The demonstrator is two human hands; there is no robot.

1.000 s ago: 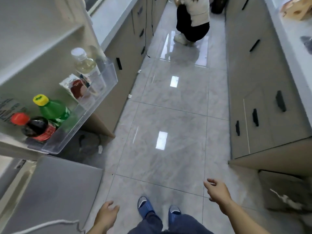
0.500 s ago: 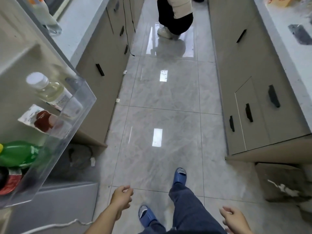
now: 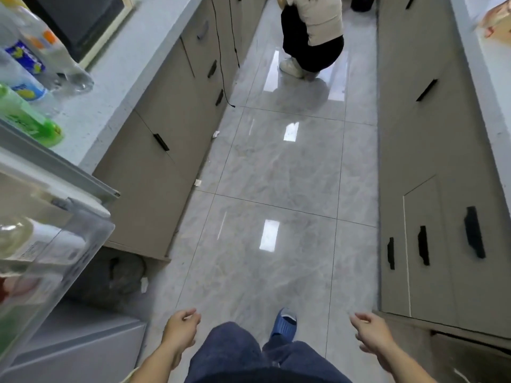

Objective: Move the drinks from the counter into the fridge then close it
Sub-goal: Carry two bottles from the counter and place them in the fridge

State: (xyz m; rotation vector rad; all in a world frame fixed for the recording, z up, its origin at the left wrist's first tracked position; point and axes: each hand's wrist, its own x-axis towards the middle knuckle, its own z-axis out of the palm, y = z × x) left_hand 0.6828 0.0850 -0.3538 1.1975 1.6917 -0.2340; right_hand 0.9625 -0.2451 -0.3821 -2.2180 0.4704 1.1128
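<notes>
Several bottles (image 3: pixel 30 87) are seen standing on the table (image 3: pixel 116 87) at far left, beside the open fridge door (image 3: pixel 55 244), whose clear bin is already stocked, so these likely await moving. Both hands are held low over the floor (image 3: pixel 276 175): left hand (image 3: pixel 181 327) and right hand (image 3: pixel 372 331), fingers loosely curled, nothing held or touched.

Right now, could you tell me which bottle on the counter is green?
The green bottle, nearest the open fridge door; the other counter bottles are clear with blue or orange labels.
</notes>
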